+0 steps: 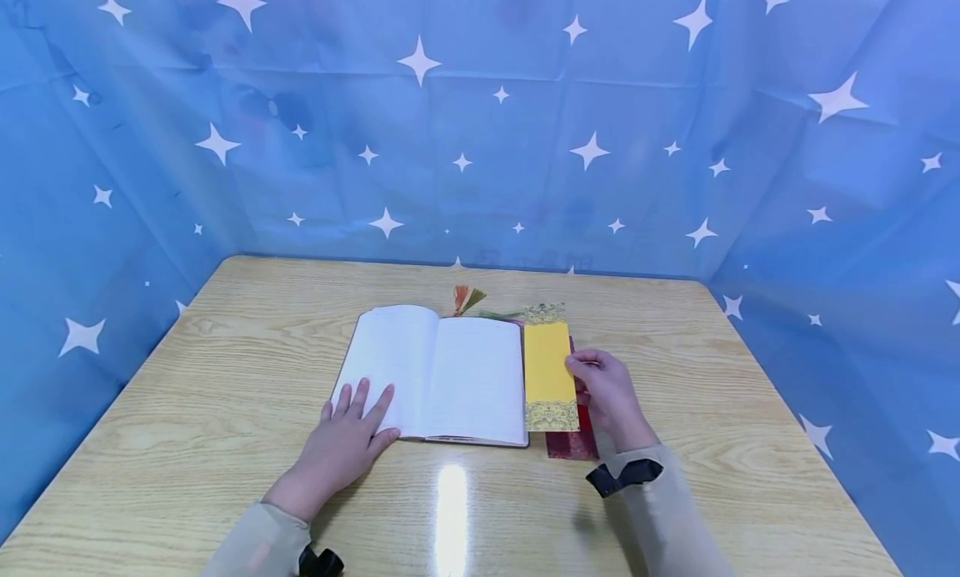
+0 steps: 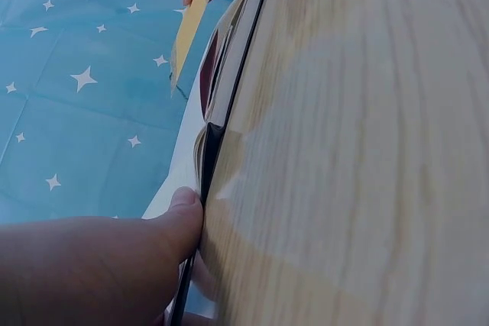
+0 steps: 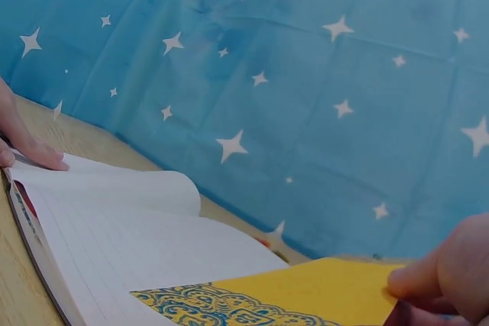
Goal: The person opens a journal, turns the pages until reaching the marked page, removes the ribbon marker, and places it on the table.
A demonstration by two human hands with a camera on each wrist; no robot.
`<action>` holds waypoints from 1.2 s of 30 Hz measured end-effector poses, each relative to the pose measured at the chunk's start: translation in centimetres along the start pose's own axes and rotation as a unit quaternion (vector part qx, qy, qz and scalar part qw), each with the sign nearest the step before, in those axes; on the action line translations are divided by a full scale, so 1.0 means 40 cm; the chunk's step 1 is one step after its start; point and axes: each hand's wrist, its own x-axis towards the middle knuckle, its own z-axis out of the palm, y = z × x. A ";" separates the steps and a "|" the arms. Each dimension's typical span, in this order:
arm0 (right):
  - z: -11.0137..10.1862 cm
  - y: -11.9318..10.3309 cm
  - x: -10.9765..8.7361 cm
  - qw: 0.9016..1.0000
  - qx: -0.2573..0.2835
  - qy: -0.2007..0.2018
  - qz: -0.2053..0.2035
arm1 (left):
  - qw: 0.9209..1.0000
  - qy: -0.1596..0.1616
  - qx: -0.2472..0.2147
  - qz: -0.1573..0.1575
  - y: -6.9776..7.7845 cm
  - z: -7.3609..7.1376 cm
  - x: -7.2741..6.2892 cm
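An open notebook with lined white pages (image 1: 480, 377) lies on the table. My left hand (image 1: 347, 439) rests on the lower part of its left page, fingers straight and spread, thumb (image 2: 182, 219) at the near edge. My right hand (image 1: 609, 393) pinches the right edge of a yellow bookmark (image 1: 547, 364) with patterned ends, between thumb and fingers. The bookmark is raised beside the right page and overlaps its edge in the right wrist view. Below it, a dark red bookmark (image 1: 572, 446) shows partly, the rest hidden by the yellow one.
An orange tassel (image 1: 461, 297) and an olive tassel (image 1: 472, 298) stick out past the notebook's top edge. The wooden table (image 1: 225, 377) stands against a blue star-patterned curtain (image 1: 480, 127) at the back and sides.
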 end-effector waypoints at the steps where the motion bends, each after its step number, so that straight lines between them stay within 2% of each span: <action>1: -0.003 -0.003 -0.003 1.000 0.001 0.001 -0.003 | 1.000 -0.001 0.001 0.000 0.000 0.000 0.001; 12: -0.051 0.002 -0.005 0.999 -0.023 0.029 -0.002 | 1.000 -0.005 0.004 -0.002 0.001 -0.004 0.000; 22: -0.103 0.016 -0.010 0.999 -0.024 0.035 0.013 | 1.000 -0.002 0.004 -0.003 0.001 0.003 -0.001; 36: -0.152 0.033 -0.020 0.994 -0.087 0.065 0.009 | 1.000 0.004 0.004 0.000 0.003 -0.006 -0.002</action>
